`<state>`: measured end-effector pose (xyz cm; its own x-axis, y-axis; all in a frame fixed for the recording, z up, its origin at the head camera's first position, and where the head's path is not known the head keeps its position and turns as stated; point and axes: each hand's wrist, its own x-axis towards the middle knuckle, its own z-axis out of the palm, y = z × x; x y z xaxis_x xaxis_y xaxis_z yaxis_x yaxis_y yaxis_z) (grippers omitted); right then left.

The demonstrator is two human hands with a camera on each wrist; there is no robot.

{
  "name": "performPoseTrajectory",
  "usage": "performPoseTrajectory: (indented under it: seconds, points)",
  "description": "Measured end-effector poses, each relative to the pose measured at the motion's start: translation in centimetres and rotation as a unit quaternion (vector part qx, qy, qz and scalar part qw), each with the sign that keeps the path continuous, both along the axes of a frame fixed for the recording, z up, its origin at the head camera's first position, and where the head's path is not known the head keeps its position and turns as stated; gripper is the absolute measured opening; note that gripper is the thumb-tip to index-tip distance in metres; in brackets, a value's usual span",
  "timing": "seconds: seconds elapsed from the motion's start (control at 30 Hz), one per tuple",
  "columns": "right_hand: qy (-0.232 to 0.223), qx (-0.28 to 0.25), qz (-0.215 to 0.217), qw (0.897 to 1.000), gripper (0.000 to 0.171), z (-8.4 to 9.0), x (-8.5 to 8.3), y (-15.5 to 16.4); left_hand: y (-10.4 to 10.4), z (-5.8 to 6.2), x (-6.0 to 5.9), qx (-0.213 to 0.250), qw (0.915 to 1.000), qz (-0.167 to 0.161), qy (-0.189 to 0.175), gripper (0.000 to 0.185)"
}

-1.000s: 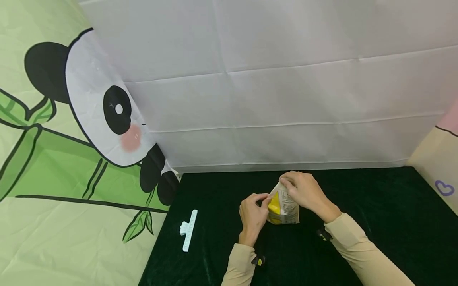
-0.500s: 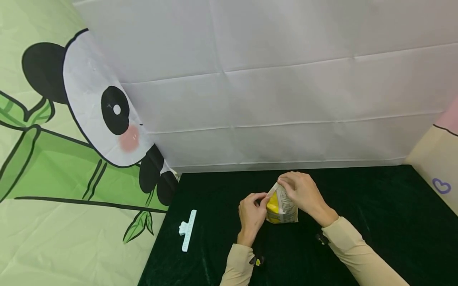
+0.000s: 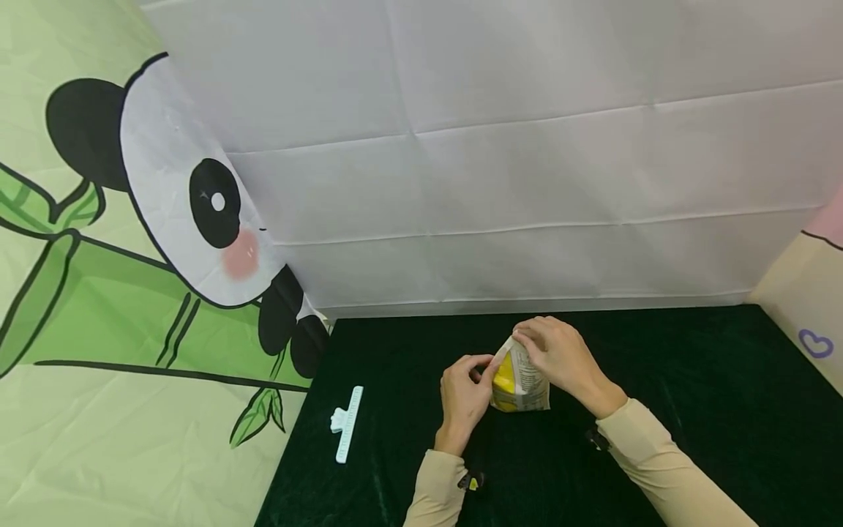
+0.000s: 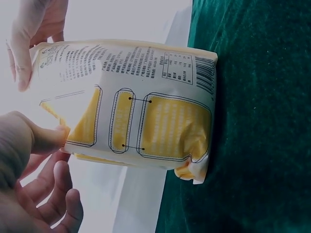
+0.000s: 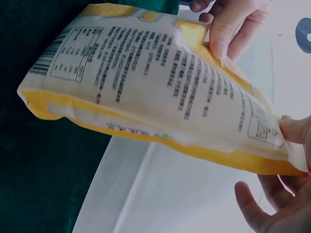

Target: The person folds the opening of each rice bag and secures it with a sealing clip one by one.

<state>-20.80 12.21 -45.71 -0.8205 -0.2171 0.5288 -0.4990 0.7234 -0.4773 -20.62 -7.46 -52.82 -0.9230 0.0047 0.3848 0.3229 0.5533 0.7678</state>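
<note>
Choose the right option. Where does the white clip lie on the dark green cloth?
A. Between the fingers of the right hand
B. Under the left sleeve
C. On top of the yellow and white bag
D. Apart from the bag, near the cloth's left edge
D: the white clip lies alone near the left edge of the dark green cloth, well apart from the bag held by both hands.

A bench (image 3: 691, 410) in dark green velvet is carrying a yellow-and-white pouch (image 3: 519, 380), standing upright near the bench's middle. Well left of the pouch, a white clip (image 3: 346, 424) is lying at the bench's edge.
</note>
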Motion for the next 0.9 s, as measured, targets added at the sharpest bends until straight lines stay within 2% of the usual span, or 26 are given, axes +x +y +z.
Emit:
performPoseTrajectory:
  seconds: [0.27,0.43,0.67,0.9]
  points:
    - [-0.007,-0.005,-0.006,1.0,0.021,-0.14,0.2,-0.3,-0.14,-0.07,0.19,-0.005,0.9998,0.019,0.007,0.011]
    - [0.012,0.004,-0.005,1.0,0.023,-0.23,0.11,-0.52,-0.12,-0.05,0.19,-0.011,0.9996,0.026,0.002,0.013]
    - [0.011,0.012,-0.004,1.0,0.027,-0.39,-0.03,-0.34,-0.07,0.04,0.12,-0.01,0.9997,0.023,0.004,0.017]
    - [-0.004,0.011,-0.009,1.0,0.029,-0.51,-0.11,-0.18,-0.18,-0.23,0.02,-0.01,0.9999,0.01,-0.009,0.019]
